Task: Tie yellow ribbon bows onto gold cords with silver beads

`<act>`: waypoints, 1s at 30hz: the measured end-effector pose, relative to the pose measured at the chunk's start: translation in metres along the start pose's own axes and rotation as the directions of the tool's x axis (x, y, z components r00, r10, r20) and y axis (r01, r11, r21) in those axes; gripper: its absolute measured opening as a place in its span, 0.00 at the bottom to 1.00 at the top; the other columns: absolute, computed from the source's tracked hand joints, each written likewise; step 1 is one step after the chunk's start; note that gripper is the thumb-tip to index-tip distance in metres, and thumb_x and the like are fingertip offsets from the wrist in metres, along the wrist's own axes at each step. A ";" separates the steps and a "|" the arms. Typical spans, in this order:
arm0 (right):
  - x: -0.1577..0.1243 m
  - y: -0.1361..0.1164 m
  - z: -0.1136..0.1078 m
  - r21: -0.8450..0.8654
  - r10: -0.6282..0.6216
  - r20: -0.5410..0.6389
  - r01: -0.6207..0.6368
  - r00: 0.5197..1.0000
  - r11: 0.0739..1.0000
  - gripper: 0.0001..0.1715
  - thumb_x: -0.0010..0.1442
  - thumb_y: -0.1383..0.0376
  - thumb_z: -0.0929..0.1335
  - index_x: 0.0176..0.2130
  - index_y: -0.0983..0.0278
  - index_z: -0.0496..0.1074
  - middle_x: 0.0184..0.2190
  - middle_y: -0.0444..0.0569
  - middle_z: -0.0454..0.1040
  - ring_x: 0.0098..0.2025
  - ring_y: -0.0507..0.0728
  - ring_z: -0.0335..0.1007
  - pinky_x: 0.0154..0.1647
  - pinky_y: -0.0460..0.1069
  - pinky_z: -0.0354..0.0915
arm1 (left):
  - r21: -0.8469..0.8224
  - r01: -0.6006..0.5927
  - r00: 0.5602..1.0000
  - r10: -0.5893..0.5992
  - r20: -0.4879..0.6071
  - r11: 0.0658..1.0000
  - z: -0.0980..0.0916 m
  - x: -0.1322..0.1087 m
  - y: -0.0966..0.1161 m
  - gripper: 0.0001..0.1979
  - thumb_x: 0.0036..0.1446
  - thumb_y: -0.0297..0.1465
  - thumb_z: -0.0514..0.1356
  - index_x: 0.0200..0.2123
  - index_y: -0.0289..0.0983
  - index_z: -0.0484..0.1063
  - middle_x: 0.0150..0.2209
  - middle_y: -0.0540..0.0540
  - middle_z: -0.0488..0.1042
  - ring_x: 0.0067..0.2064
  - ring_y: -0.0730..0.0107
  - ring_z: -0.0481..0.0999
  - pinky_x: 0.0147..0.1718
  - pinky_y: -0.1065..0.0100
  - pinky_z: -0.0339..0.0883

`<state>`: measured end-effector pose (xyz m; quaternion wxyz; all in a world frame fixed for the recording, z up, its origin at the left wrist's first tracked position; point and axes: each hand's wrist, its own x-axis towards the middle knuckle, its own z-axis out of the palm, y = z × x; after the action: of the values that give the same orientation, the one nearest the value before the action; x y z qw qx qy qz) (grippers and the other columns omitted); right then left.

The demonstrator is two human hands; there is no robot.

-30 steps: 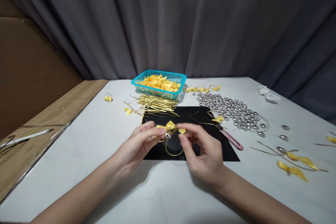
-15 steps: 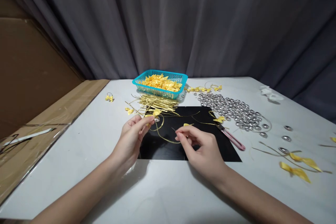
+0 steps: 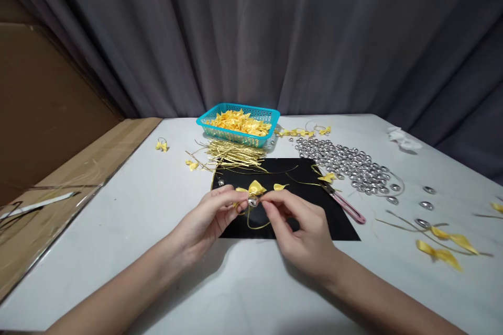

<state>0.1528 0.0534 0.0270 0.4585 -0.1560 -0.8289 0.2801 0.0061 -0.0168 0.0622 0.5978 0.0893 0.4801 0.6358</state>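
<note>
Over the black mat [image 3: 243, 230], my left hand [image 3: 210, 217] is closed in a pinch on a yellow ribbon bow [image 3: 256, 187]. A shiny silver bead [image 3: 252, 202] sits just below the bow, by the left fingertips. My right hand [image 3: 302, 220] is also pinched, its fingertips at the bead's right side, on the end of a gold cord [image 3: 257, 227]. The cord loops down beneath the bead between both hands. Exactly how the cord meets the bead is hidden by the fingers. Another yellow bow [image 3: 280, 187] lies on the mat beyond my right fingers.
A blue basket [image 3: 200, 121] of yellow bows stands at the back, with a bundle of gold cords [image 3: 236, 153] before it. Silver beads [image 3: 346, 165] are heaped to the right, near pink-handled snips [image 3: 348, 207]. Loose bows [image 3: 438, 254] lie at far right; cardboard [image 3: 78, 188] borders the left.
My left hand has brought the bow and bead right and nearer, up to my right fingertips. The cord loop between the hands now hangs lower and shorter.
</note>
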 end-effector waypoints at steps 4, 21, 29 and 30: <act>0.000 0.000 0.000 -0.001 -0.028 -0.004 0.028 1.000 1.000 0.07 0.59 0.76 0.64 0.36 0.65 0.68 0.26 0.42 0.70 0.23 0.46 0.62 0.23 0.41 0.59 | -0.016 0.004 1.000 -0.004 0.029 1.000 0.000 0.001 0.000 0.07 0.44 0.16 0.63 0.21 0.30 0.71 0.23 0.50 0.74 0.24 0.82 0.74 0.26 0.83 0.70; 0.002 0.003 0.001 -0.009 -0.075 -0.014 0.075 0.997 0.997 0.10 0.59 0.77 0.64 0.37 0.64 0.67 0.28 0.42 0.71 0.27 0.46 0.66 0.28 0.41 0.63 | -0.027 0.004 0.997 -0.002 0.074 1.000 -0.001 0.001 -0.001 0.06 0.41 0.18 0.66 0.22 0.30 0.71 0.22 0.51 0.73 0.24 0.81 0.74 0.25 0.84 0.71; 0.005 0.004 -0.001 -0.026 -0.139 0.012 0.140 0.990 0.990 0.09 0.59 0.76 0.63 0.37 0.64 0.68 0.29 0.45 0.74 0.27 0.48 0.69 0.29 0.43 0.66 | -0.030 -0.075 0.997 0.075 0.002 0.997 0.004 -0.002 -0.002 0.10 0.41 0.16 0.65 0.20 0.32 0.68 0.20 0.53 0.71 0.23 0.83 0.72 0.24 0.84 0.70; 0.005 0.004 -0.001 -0.026 -0.139 0.019 0.139 0.990 0.990 0.09 0.59 0.76 0.63 0.37 0.64 0.68 0.28 0.45 0.74 0.27 0.49 0.69 0.28 0.43 0.66 | -0.024 -0.087 0.996 0.088 0.001 0.996 0.004 -0.002 -0.002 0.11 0.41 0.16 0.65 0.19 0.33 0.67 0.20 0.54 0.71 0.23 0.83 0.72 0.25 0.84 0.70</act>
<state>0.1513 0.0597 0.0279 0.4677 -0.1016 -0.8453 0.2376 0.0110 -0.0170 0.0638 0.5708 0.1037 0.4677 0.6669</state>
